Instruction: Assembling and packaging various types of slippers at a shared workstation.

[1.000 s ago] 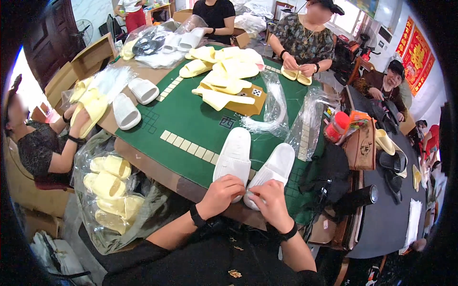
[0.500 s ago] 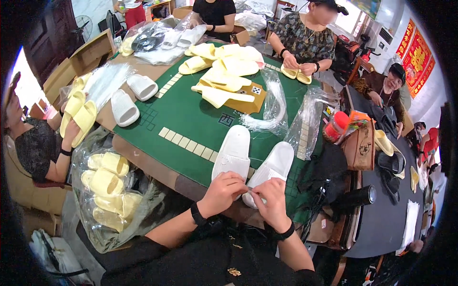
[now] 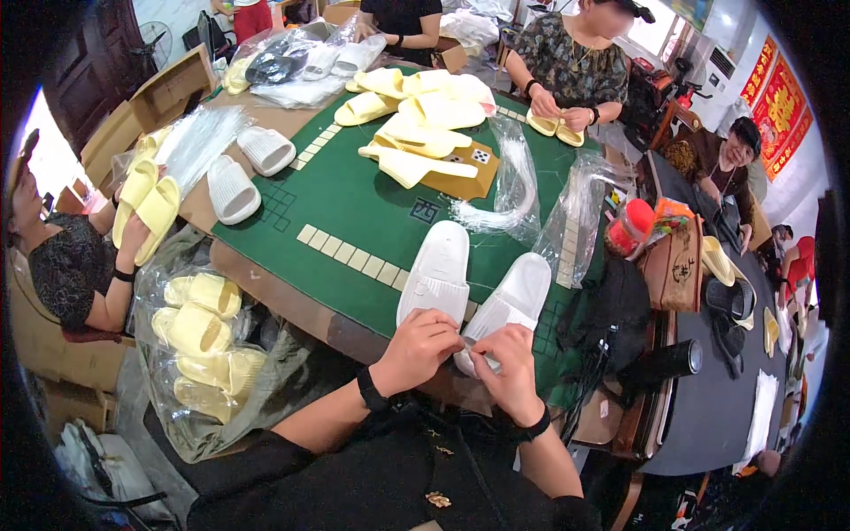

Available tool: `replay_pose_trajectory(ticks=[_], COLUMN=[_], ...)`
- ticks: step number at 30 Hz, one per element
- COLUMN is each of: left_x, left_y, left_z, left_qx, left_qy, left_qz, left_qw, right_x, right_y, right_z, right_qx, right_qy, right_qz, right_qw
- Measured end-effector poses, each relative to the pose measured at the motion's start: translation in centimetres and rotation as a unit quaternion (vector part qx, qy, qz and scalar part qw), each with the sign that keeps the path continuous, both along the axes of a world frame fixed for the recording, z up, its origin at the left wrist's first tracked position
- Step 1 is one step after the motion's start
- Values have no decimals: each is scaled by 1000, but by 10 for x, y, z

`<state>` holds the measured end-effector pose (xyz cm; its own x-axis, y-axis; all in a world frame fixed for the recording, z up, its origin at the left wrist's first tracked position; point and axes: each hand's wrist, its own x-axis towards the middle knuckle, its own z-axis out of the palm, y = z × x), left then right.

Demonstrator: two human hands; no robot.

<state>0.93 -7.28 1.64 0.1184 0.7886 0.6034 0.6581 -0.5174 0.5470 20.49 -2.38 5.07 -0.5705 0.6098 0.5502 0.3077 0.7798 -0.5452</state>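
Observation:
Two white slippers lie in front of me at the table's near edge, toes pointing away: the left slipper [image 3: 440, 257] and the right slipper [image 3: 522, 285], both with ribbed straps. Over the near end of the left one, my left hand [image 3: 418, 348] pinches with thumb and fingertips. My right hand [image 3: 508, 361] pinches close beside it, at the near end of the right slipper. The fingertips nearly meet between the two slippers. Whatever thin thing they hold is too small to make out. Dark bands circle both wrists.
Yellow slippers [image 3: 434, 111] are piled on the green table mat [image 3: 354, 208]. Bundles of clear plastic strands [image 3: 509, 199] lie right of them. A grey-white slipper pair [image 3: 233, 190] is at left; bagged yellow slippers [image 3: 204, 332] hang below. A black bottle [image 3: 668, 363] stands right. Co-workers surround the table.
The view has shifted slightly. My hands stay pinched together between the white slippers, with only a small shift of the fingers. The person at the right has turned their head.

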Motion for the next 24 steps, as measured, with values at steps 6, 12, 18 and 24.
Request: replay_pose_trajectory(ticks=[6,12,18,24], left_x=[4,0,4,-1], left_y=[0,0,0,2], left_z=[-1,-2,0,1], left_qx=[1,-7,-2,0], left_qy=[11,18,20,24], left_qz=[-9,-7,-9,-6], left_qw=[1000,1000,1000,1000], right_x=[0,3,0,5], right_y=[0,0,-2,2], right_z=[-8,-5,-8,-5], right_qx=[-19,2,-22,15], right_qy=[-2,-18,-8,-20], right_qz=[2,-2,-2,-4], right_qw=[1000,1000,1000,1000])
